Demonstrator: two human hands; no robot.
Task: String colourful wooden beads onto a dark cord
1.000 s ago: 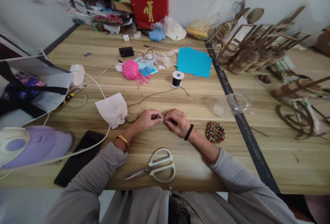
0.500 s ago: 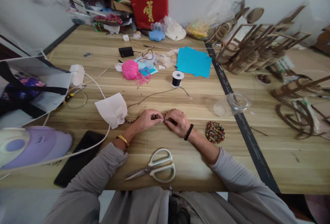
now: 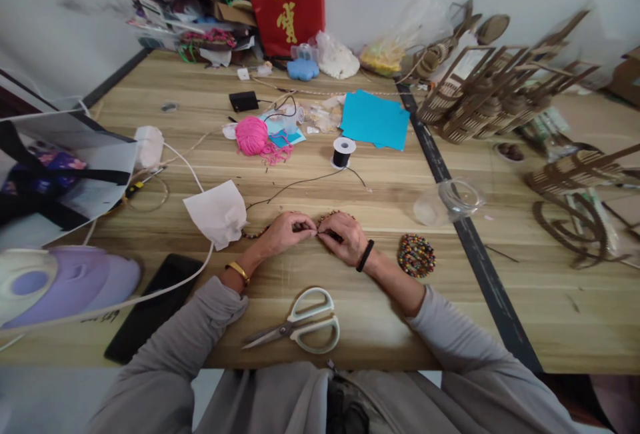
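Observation:
My left hand (image 3: 287, 234) and my right hand (image 3: 345, 235) meet over the table, thumb and fingertips of each pinched together. Between them is a thin dark bit, seemingly the end of a beaded string (image 3: 258, 233). Its multicoloured beads show left of my left hand and along the far side of my right hand; my palms hide the rest. A coil of similar beads (image 3: 417, 256) lies to the right of my right wrist. Beyond my hands stands a spool of black cord (image 3: 343, 153), its loose cord running left. White-handled scissors (image 3: 300, 326) lie slightly spread on the near side.
To the left are a crumpled white paper (image 3: 216, 213), a black phone (image 3: 150, 307), a purple-and-white appliance (image 3: 75, 284) and a white cable. Pink yarn (image 3: 251, 135) and blue sheets (image 3: 375, 121) lie farther back. A clear plastic container (image 3: 447, 202) and woven baskets (image 3: 480, 104) are on the right.
Both hands keep the same pinch in nearly the same place. Only the camera view has shifted very slightly.

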